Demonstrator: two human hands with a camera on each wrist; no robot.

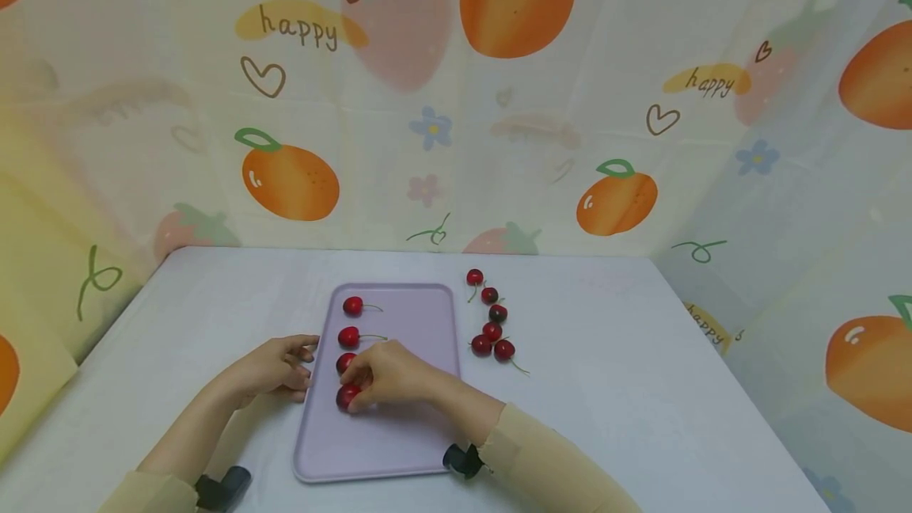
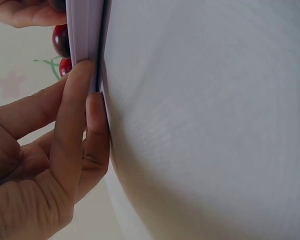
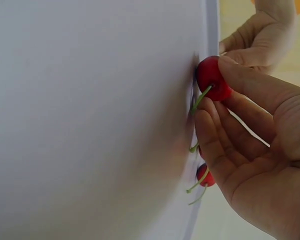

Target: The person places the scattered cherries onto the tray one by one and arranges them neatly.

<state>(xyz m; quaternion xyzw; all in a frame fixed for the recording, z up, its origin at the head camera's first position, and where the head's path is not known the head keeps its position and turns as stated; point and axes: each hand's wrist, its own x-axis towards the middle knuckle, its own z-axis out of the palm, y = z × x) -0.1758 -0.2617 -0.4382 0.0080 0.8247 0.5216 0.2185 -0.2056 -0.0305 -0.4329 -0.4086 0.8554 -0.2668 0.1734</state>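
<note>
My right hand [image 1: 392,374] pinches a red cherry [image 3: 208,76] between thumb and fingers, low over the lilac tray [image 1: 388,450]. Its green stem points away from the palm in the right wrist view. Behind it on the tray's left side, three cherries line up: a far one [image 1: 352,306], a middle one [image 1: 348,337] and a near one [image 1: 345,362] partly covered by my right fingers. Beside the tray's left edge is my left hand [image 1: 267,370], its relaxed fingers [image 2: 80,100] touching the rim from outside.
On the white table [image 1: 606,386], right of the tray, lies a loose group of several cherries, among them a dark one [image 1: 498,313] and a long-stemmed one [image 1: 504,350]. A fruit-printed curtain [image 1: 442,165] hangs behind the table's back edge.
</note>
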